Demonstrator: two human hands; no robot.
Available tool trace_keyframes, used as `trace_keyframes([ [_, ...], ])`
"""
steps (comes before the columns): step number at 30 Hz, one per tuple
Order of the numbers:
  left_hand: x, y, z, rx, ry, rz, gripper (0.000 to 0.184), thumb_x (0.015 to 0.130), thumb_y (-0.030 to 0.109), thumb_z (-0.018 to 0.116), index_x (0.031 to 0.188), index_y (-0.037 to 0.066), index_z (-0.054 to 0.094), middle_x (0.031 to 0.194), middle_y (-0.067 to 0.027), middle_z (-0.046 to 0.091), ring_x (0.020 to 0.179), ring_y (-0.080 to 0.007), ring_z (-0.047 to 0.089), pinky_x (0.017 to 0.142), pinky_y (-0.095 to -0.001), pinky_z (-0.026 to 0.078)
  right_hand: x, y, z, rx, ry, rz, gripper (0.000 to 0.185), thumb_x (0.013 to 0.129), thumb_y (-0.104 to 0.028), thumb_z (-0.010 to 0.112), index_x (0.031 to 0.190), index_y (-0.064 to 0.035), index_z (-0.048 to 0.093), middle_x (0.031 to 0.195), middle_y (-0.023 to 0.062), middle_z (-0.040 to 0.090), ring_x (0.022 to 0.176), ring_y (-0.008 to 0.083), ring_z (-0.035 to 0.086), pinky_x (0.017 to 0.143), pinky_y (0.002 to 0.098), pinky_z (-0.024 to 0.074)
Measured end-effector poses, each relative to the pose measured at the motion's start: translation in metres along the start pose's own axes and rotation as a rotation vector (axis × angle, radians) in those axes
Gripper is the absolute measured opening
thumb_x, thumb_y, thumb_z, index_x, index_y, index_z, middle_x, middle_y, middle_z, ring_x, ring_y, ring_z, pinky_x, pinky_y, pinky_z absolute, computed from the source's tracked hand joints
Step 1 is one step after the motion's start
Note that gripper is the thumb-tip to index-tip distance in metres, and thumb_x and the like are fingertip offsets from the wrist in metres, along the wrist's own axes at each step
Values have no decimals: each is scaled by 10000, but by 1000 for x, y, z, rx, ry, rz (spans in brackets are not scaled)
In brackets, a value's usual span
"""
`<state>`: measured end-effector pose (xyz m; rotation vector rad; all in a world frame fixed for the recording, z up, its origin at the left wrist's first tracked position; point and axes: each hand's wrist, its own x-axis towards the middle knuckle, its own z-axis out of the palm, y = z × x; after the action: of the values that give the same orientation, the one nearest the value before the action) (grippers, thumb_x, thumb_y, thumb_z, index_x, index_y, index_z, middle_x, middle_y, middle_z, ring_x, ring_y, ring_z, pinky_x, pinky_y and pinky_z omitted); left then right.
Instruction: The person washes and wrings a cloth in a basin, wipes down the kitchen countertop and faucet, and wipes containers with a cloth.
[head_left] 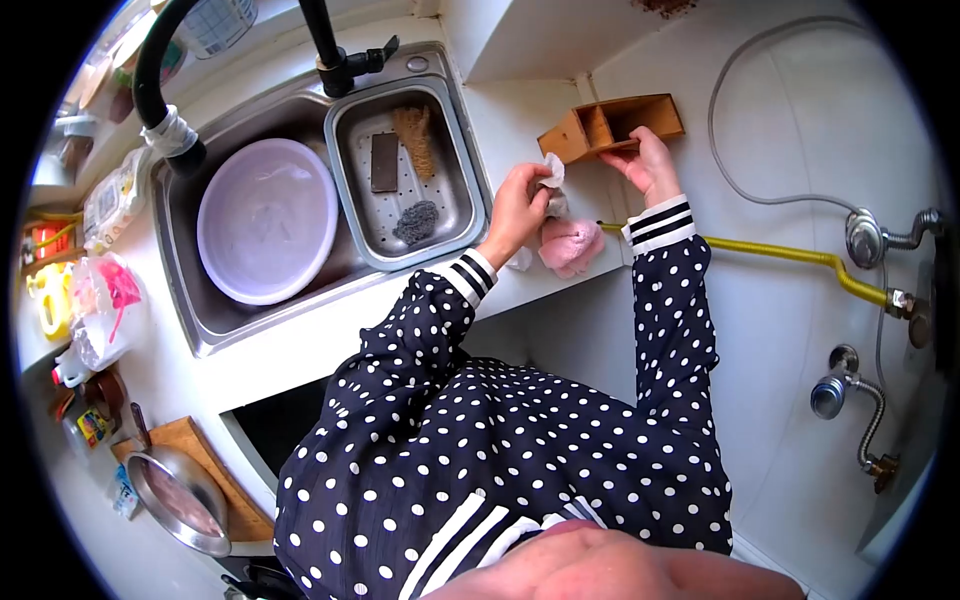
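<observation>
My right hand (645,168) grips the near edge of a small wooden box with compartments (577,138), tilted at the back of the counter by the wall. Just left of it, my left hand (517,212) is closed on a crumpled white tissue (553,172), part of which sticks out past the fingers. A bunched pink cloth (571,248) lies on the counter close to my left hand. Something small and white beside the cloth is partly hidden by my left wrist.
Left of my hands is a steel sink (190,300) with a lilac basin (268,222) and a drainer tray (462,240) holding a dark scourer, a brown bar and a loofah. A black faucet (338,72) stands behind. A yellow hose (780,250) runs right; a pan (180,500) sits lower left.
</observation>
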<state>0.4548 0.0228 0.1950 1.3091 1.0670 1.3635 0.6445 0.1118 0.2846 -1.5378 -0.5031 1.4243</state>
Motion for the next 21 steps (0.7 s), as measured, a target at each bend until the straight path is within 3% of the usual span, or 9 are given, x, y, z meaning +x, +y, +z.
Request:
trace_keyframes([
  [6,-11,-2,-6,-28,-128,-65,228,729,-11,533,957,-6,529,949,-155,540,867,-285,565,755,-332,457,49,-17,34,49,40,-10,170,804,-91,430,933,13,391,1010,208,379,953,413,438,783,589,455],
  [10,-16,-1,-13,49,-151,-58,238,737,28,546,973,12,525,972,-148,535,881,-304,556,760,-344,449,69,-29,67,98,98,26,244,828,-96,410,1030,27,347,1107,228,316,1036,440,376,825,616,415],
  [11,-17,-1,-13,55,-150,-49,244,738,35,548,980,16,522,974,-145,535,883,-303,556,763,-346,448,71,-31,71,103,69,23,319,840,-90,392,1126,25,310,1173,227,286,1068,451,347,830,617,410],
  [17,-22,-9,-9,71,-148,-67,308,753,53,538,1057,39,484,1035,-145,517,950,-306,529,810,-355,430,92,-34,71,122,-22,44,431,880,-160,427,1250,-21,255,1279,213,216,1102,449,329,835,561,439],
  [21,-23,-11,-4,43,-143,-69,315,765,44,516,1078,41,479,1049,-150,510,966,-314,517,821,-352,424,80,-27,69,162,-55,-21,517,874,-254,481,1264,-9,247,1252,223,282,1113,446,344,888,524,411],
])
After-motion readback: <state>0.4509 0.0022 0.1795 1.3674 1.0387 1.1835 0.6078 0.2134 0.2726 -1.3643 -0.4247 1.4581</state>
